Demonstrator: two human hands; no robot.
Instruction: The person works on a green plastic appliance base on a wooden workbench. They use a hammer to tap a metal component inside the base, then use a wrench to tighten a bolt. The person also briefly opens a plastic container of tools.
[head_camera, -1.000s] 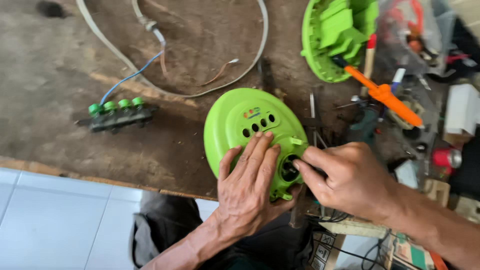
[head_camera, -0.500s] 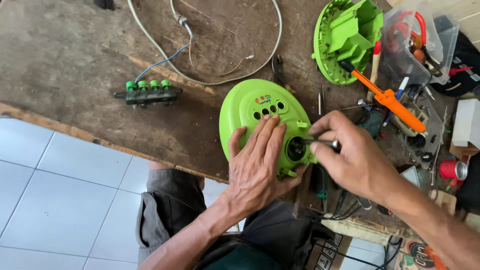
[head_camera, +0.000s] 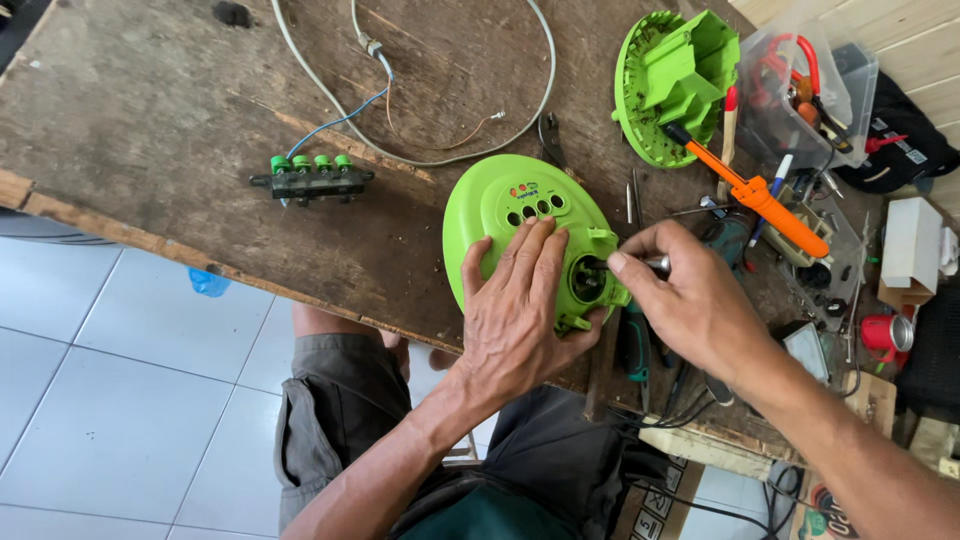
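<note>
A bright green oval plastic cover (head_camera: 505, 205) with a row of small holes lies on the worn wooden workbench (head_camera: 150, 120) near its front edge. My left hand (head_camera: 520, 305) lies flat on the cover and presses it down. My right hand (head_camera: 690, 300) pinches a small metal rod-like part (head_camera: 652, 264) at the round dark opening (head_camera: 585, 280) on the cover's right side.
A black switch block with green buttons (head_camera: 312, 177) and its grey cable (head_camera: 400, 150) lie to the left. Behind are a second green housing (head_camera: 675, 85), an orange-handled tool (head_camera: 760, 195), a clear box of tools (head_camera: 800, 90), a white box (head_camera: 912, 245) and a red can (head_camera: 887, 333).
The view has shifted, so the cover now sits more central. My right hand has pulled slightly to the right, and the metal part now shows between its fingers at the opening.
</note>
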